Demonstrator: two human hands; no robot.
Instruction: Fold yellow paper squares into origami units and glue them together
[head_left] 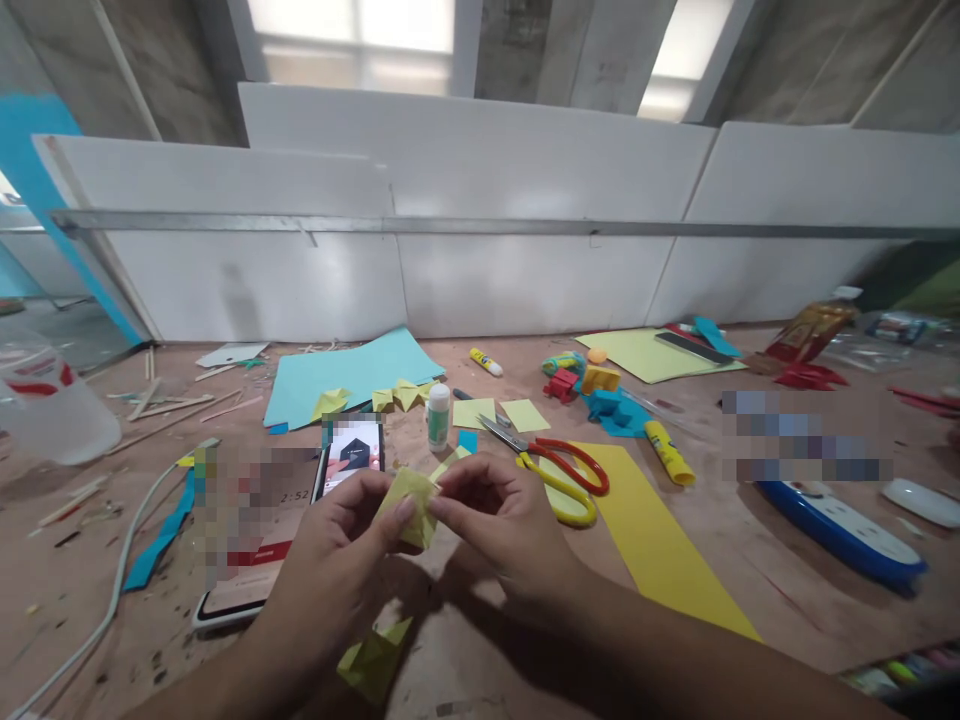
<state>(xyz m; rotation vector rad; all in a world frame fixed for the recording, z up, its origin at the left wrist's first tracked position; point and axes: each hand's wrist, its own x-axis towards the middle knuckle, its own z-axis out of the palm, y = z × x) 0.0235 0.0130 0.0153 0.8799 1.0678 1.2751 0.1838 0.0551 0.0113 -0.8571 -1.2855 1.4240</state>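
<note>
My left hand pinches a small piece of folded yellow paper between thumb and fingers. From the other side, my right hand is closed on the paper's right edge with thumb and fingertips, hiding part of it. Below my wrists lies another folded yellow paper piece. Just past the hands stands a white and green glue stick. Red and yellow-handled scissors lie to the right, near small yellow paper squares. A lit phone leans behind my left hand.
A larger phone or tablet lies left beside a white cable. Blue paper, a yellow strip and a yellow glue tube lie around. A blue-white power strip is at right; white panels stand behind.
</note>
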